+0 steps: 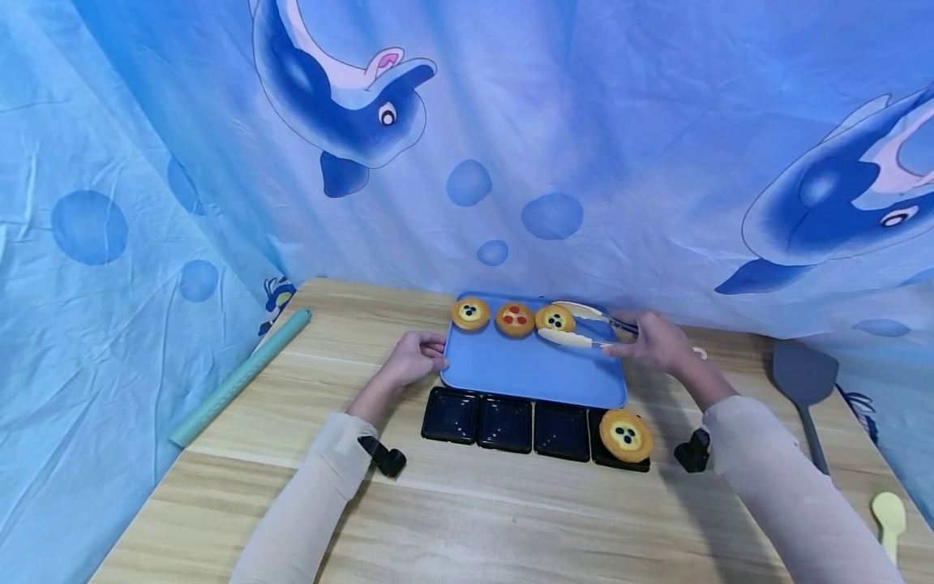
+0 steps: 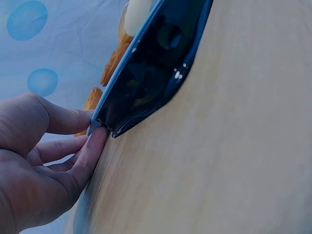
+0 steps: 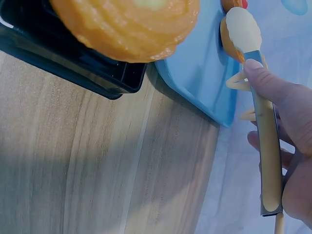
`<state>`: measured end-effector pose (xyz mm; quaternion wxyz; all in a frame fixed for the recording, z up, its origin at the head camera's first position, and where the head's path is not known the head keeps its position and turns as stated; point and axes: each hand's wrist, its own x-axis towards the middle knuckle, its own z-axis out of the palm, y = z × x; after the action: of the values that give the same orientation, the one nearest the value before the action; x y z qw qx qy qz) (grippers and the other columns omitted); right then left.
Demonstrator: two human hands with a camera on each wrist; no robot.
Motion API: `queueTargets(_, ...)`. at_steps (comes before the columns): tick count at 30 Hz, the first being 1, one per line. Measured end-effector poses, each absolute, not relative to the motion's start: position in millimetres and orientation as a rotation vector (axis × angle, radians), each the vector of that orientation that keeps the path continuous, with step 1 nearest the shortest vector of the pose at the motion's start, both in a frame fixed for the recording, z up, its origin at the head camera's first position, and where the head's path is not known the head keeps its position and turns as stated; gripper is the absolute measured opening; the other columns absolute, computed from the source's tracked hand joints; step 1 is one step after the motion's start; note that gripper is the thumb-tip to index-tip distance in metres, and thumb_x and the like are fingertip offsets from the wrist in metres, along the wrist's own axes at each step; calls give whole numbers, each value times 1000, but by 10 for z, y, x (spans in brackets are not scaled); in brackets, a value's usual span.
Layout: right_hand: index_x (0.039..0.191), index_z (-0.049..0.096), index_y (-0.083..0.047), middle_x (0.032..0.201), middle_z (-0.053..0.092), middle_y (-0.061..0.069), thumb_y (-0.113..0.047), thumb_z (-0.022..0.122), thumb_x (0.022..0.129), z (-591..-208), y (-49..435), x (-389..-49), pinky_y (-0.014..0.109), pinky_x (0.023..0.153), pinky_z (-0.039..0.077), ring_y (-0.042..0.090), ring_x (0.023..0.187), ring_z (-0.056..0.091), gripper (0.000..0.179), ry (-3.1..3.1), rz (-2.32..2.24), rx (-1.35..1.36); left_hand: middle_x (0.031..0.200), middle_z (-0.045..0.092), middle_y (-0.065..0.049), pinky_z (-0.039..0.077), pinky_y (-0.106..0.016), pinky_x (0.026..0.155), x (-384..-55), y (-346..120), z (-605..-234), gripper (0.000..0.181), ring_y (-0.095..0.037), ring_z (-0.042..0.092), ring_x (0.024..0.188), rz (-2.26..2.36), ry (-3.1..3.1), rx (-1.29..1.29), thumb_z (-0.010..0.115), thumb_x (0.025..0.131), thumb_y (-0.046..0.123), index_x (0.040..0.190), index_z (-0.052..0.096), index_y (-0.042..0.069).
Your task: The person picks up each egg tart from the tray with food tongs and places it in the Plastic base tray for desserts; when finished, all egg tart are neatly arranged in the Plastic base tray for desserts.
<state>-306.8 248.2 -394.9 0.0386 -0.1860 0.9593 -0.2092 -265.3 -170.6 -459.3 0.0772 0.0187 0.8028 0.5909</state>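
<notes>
At the left edge of a blue tray [image 1: 533, 369], my left hand [image 1: 418, 357] pinches the rim near the corner, as the left wrist view shows [image 2: 53, 151]. My right hand [image 1: 653, 342] holds a pair of tongs [image 1: 565, 339] with cream tips. The tips straddle a blueberry tart [image 1: 556, 319] on the tray's back part; firm contact cannot be told. To its left sit a red-topped tart [image 1: 515, 320] and another blueberry tart [image 1: 470, 313]. A larger blueberry tart [image 1: 626, 435] rests on the rightmost black square container [image 1: 642, 465], close to the right wrist camera.
Several black containers [image 1: 505, 423] stand in a row in front of the tray. A grey spatula [image 1: 804, 373] and a pale yellow spoon [image 1: 889, 515] lie at the right. A green roll [image 1: 241, 377] lies along the left table edge. A blue curtain [image 1: 511, 146] hangs behind.
</notes>
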Motion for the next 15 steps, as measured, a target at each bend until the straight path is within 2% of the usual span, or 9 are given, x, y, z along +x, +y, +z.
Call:
queueTargets(6,144,48,0,48,32,-3,-37,78,86,-3925,2487,-3057,27,39,27,12,39,24,75,2922,-647,-550,114,63,-24,54,-33,86,-2652,-1703,-4589,44,-31,61,102,1764,2417,46,70,85,-6,126,57,-13)
queueTargets(15,142,49,3,46,30,-4,-36,77,88,-3760,2537,-3022,32,39,34,12,39,22,73,2915,-693,-584,113,63,-22,53,-33,85,-2637,-1696,-4580,44,-30,61,100,1765,2418,50,70,84,-6,126,57,-12)
